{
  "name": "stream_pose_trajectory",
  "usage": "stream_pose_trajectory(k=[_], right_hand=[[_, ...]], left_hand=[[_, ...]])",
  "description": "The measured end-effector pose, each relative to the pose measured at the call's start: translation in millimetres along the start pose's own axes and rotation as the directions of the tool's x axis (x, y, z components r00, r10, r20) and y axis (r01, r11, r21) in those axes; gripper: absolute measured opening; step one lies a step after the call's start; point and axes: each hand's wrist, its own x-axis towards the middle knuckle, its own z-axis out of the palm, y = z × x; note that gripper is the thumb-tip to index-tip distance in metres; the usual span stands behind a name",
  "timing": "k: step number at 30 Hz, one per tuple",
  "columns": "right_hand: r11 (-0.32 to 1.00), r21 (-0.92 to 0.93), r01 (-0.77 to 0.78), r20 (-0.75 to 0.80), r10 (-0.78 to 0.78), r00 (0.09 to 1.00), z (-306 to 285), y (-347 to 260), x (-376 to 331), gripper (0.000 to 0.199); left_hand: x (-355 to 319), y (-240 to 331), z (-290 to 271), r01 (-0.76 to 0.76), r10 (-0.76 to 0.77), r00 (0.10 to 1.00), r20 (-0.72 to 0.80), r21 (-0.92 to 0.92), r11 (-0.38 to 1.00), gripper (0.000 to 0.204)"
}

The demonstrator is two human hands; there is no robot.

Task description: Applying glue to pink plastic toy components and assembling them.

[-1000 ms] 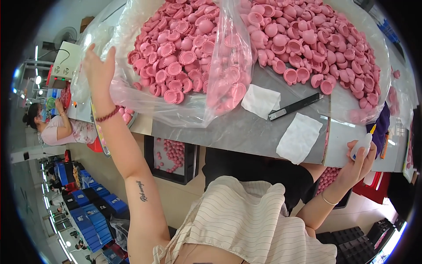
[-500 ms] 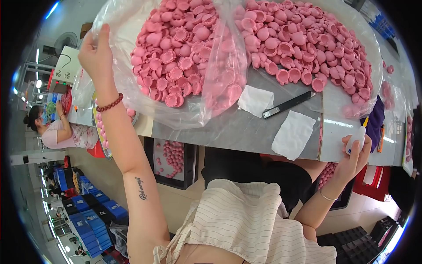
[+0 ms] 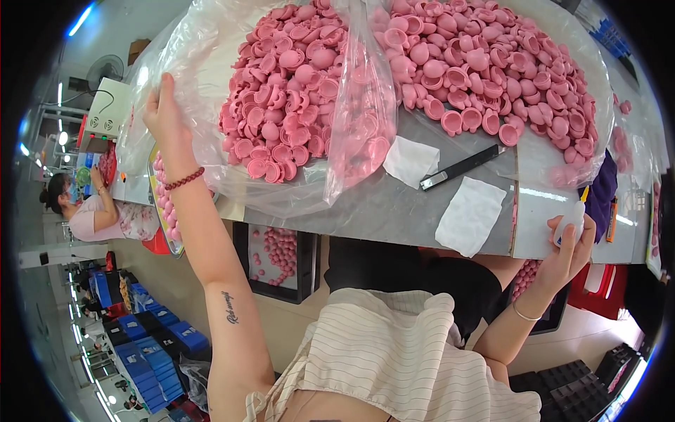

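My left hand (image 3: 169, 119) is closed on the left edge of a clear plastic bag (image 3: 197, 63). Inside that bag lies a heap of hollow pink plastic half-shells (image 3: 295, 98), some with small rounded ears. At the right of the table my right hand (image 3: 566, 253) wraps its fingers around a small white squeeze bottle (image 3: 575, 216) with a yellow tip, held upright. A second heap of pink shells (image 3: 485, 70) lies on clear film, beyond that hand and to its left.
Two white cloths (image 3: 470, 216) and a black bar-shaped tool (image 3: 460, 169) lie on the grey table (image 3: 380, 218). A purple cloth (image 3: 602, 193) and an orange cutter (image 3: 613, 218) are by my right hand. Below is a black tray (image 3: 309, 271). A co-worker (image 3: 98, 211) sits far left.
My left hand has come nearer and slightly right, drawing the bag's edge along. Shells in the left heap have tumbled and shifted. My right hand stays in place with the bottle.
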Motion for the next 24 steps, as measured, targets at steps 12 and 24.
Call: stream_pose_trajectory(k=[12, 24], right_hand=[[0.999, -0.043, -0.023, -0.026, 0.022, 0.999, 5.0, -3.5, 1.7, 0.031], [0.999, 0.042, -0.021, -0.001, 0.021, 1.000, 2.5, -1.0, -0.3, 0.030]], left_hand=[[-55.1, 66.0, 0.8, -0.213, 0.208, 0.976, -0.067, -0.074, 0.974, 0.014], [-55.5, 17.8, -13.5, -0.259, 0.394, 0.913, -0.105, 0.598, 0.758, 0.041]])
